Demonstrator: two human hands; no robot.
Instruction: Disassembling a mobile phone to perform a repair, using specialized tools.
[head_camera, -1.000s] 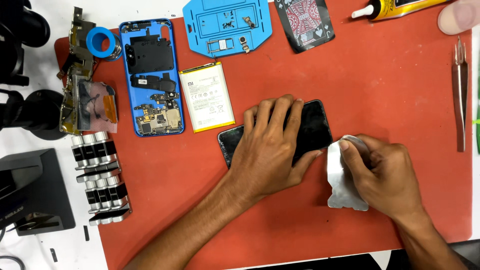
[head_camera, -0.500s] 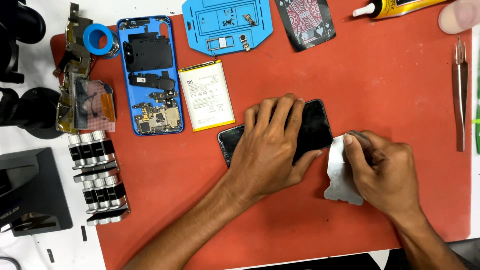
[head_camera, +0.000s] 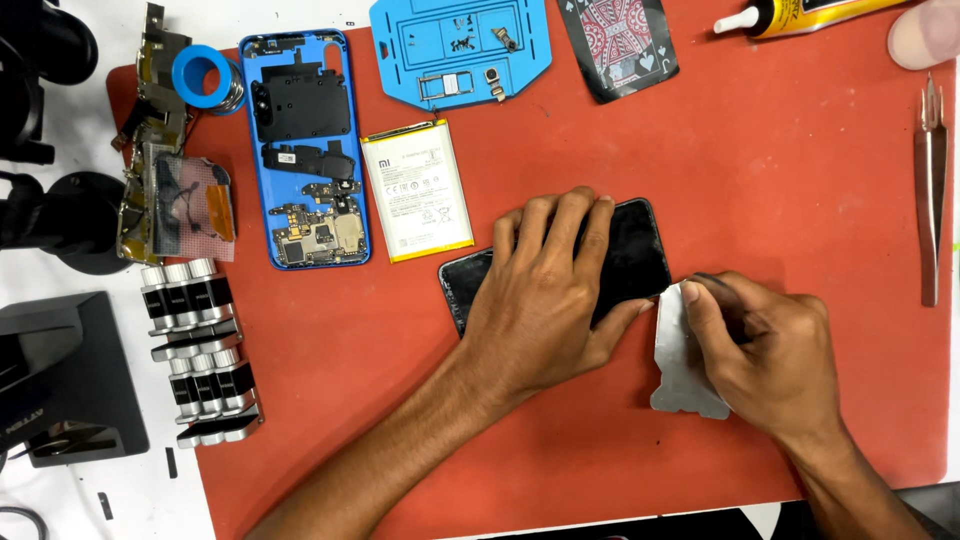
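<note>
A black phone screen (head_camera: 640, 255) lies face up on the red mat (head_camera: 800, 180). My left hand (head_camera: 545, 300) presses flat on it, fingers spread over its middle. My right hand (head_camera: 765, 350) grips a thin silver metal pry sheet (head_camera: 675, 365), whose top edge sits at the screen's lower right corner. Most of the screen's centre is hidden under my left hand.
An opened blue phone frame (head_camera: 305, 150) with circuit boards and a white battery (head_camera: 415, 190) lie at the upper left. A blue parts tray (head_camera: 455, 45), playing card (head_camera: 620, 45), glue tube (head_camera: 790, 15), tweezers (head_camera: 930, 190) and metal clamps (head_camera: 200, 350) surround the mat.
My right hand with the metal sheet has shifted slightly left, toward the screen's corner. My left hand stays pressed on the screen.
</note>
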